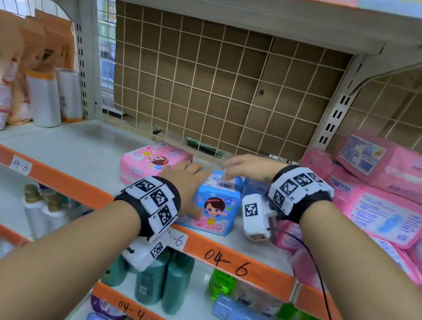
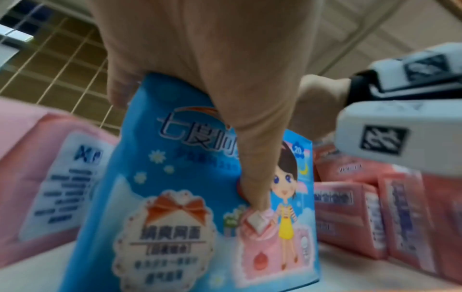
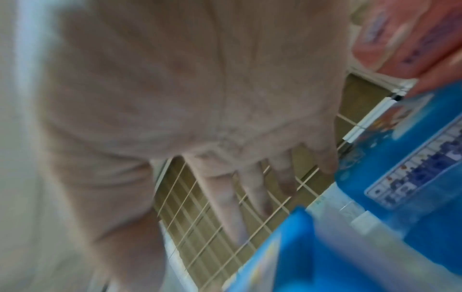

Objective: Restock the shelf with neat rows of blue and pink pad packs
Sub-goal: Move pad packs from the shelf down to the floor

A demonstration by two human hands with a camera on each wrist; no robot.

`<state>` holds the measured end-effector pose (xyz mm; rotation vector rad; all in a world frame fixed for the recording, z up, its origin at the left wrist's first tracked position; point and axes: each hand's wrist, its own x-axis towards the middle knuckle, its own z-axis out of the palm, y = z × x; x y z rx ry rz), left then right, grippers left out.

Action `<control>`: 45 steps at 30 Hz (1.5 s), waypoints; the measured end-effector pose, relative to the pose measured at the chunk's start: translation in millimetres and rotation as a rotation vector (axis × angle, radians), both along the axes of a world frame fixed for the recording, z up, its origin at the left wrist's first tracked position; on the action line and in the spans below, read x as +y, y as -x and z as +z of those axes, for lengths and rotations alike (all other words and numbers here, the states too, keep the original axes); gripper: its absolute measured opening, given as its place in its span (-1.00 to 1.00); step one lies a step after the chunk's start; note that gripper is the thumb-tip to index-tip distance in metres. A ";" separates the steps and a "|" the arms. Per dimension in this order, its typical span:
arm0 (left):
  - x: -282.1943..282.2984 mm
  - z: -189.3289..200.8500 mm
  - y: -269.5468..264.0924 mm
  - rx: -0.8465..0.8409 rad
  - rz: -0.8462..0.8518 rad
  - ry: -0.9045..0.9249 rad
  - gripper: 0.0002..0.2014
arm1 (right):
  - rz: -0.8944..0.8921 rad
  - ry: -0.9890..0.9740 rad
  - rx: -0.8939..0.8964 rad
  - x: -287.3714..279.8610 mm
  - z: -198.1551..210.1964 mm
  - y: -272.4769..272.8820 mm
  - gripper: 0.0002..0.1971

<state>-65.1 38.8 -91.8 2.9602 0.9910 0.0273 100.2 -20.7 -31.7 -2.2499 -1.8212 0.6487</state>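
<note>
My left hand (image 1: 184, 180) covers the top left part of the blue pack (image 1: 216, 208), so I cannot see my fingers behind it. The right wrist view is strongly blurred; my right hand (image 3: 200, 110) fills it, and its fingers (image 3: 252, 189) are unclear. The pink packs (image 1: 389, 216) are cut off by the right edge.

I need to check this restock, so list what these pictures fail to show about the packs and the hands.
- Left hand covers the top left of the blue pack in the head view; the grip's fingertips behind it are hidden.
- Right hand: whether it touches the pack is unclear; the right wrist view is blurred.
- A second blue pack sits mostly behind the right wrist camera.
- The pink stack is cut off by the right edge.
</note>
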 end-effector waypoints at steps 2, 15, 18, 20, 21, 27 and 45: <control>1.9 -0.3 -0.4 0.013 0.004 -0.004 0.04 | -0.197 -0.059 -0.003 5.2 5.2 -27.5 -0.75; -17.9 0.6 -13.4 -0.011 0.265 -0.019 -0.13 | -0.582 -0.087 -0.193 21.3 -52.2 -54.8 -0.35; -18.9 0.3 -15.6 -0.023 0.291 -0.025 -0.15 | -0.562 -0.036 -0.297 17.8 -57.3 -52.9 -0.42; -17.8 0.6 -17.0 -0.019 0.305 -0.012 -0.15 | -0.613 -0.105 -0.215 15.2 -53.1 -58.0 -0.47; -16.0 0.9 -17.4 -0.016 0.309 -0.005 -0.14 | -0.660 -0.153 -0.138 13.0 -50.1 -61.1 -0.43; -0.1 3.6 -15.3 -0.006 0.336 0.008 -0.11 | -0.819 -0.671 0.304 -14.5 -26.8 -57.9 -0.69; -54.8 17.2 -22.0 -0.808 -0.067 0.724 -0.51 | -0.804 -0.973 0.728 -78.5 -64.8 41.5 -0.12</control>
